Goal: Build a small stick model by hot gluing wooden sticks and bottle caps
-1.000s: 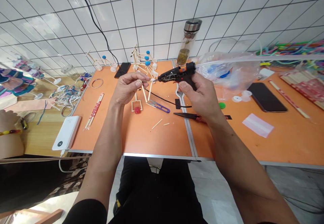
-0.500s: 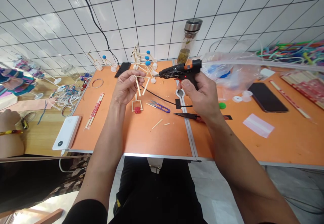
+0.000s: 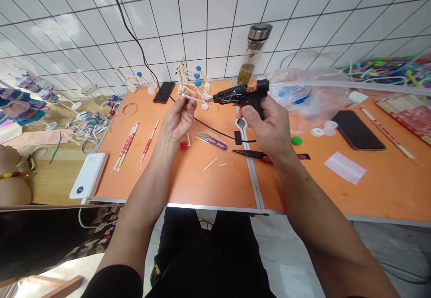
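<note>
Left of the hot glue gun [image 3: 235, 95], two paper-wrapped chopsticks [image 3: 125, 147] [image 3: 147, 143] lie on the surface [image 3: 215, 186]; the second is new since the earlier frame. Closer to the gun, the left hand [image 3: 178, 120] is half curled, its fingers pinched; anything held is too thin to make out. Just behind it stands a stick model [image 3: 193, 85] with blue balls, apparently assembled. The small stick frame seen earlier is gone from beside the red block [image 3: 183, 146], which remains. The right hand [image 3: 266, 129] is closed around the gun's grip, raised above the surface, nozzle pointing left toward the model but apart from it. Right of the gun lies a plastic bag [image 3: 308, 96].
</note>
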The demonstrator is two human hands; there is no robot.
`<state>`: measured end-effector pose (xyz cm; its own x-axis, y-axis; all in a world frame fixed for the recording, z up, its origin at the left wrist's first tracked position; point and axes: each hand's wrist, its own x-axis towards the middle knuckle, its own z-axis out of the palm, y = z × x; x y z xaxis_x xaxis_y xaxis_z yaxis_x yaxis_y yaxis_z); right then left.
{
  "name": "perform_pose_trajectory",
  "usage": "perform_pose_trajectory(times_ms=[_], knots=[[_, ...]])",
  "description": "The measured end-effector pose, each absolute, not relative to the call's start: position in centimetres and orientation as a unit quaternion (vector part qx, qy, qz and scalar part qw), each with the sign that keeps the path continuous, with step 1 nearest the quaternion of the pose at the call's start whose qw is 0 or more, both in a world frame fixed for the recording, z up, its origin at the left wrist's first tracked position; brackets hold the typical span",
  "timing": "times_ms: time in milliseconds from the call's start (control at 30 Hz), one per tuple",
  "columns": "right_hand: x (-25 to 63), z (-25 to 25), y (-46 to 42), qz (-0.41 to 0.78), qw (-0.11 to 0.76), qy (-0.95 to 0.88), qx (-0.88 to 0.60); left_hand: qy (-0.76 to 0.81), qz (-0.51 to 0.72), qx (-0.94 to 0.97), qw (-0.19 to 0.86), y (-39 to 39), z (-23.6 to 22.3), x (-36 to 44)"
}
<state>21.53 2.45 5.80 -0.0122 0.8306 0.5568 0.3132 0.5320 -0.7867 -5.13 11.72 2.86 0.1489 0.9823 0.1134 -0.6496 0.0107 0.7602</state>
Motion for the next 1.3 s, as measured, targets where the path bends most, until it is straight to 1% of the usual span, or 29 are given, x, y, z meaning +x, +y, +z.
perform_pose_trajectory(times_ms=[167, 433, 633, 800, 900, 1067, 1167, 1300], knots=[[21.4, 6.1, 2.3, 0.225, 0.562, -0.668, -0.433, 0.247, 0.604, 0.271, 0.708, 11.3, 3.5, -4.5], [21.5, 5.6, 2.5, 0.225, 0.562, -0.672, -0.426, 0.261, 0.605, 0.327, 0.678, 11.5, 3.4, -4.9], [21.5, 5.5, 2.7, 0.224, 0.564, -0.671, -0.427, 0.238, 0.606, 0.166, 0.741, 9.2, 6.3, -3.3], [21.7, 5.3, 3.3, 0.241, 0.549, -0.659, -0.454, 0.235, 0.607, 0.103, 0.752, 8.6, 7.4, -3.0], [22.1, 4.5, 4.4, 0.291, 0.557, -0.608, -0.485, 0.245, 0.619, 0.09, 0.741, 9.0, 7.3, -3.3], [22.5, 2.8, 6.4, 0.438, 0.576, -0.477, -0.499, 0.25, 0.638, 0.078, 0.724, 9.6, 7.0, -3.7], [22.0, 2.3, 6.9, 0.513, 0.555, -0.397, -0.521, 0.244, 0.635, 0.082, 0.729, 9.7, 6.8, -3.7], [21.1, 1.7, 7.2, 0.543, 0.5, -0.357, -0.572, 0.244, 0.632, 0.087, 0.73, 9.8, 6.7, -3.6]])
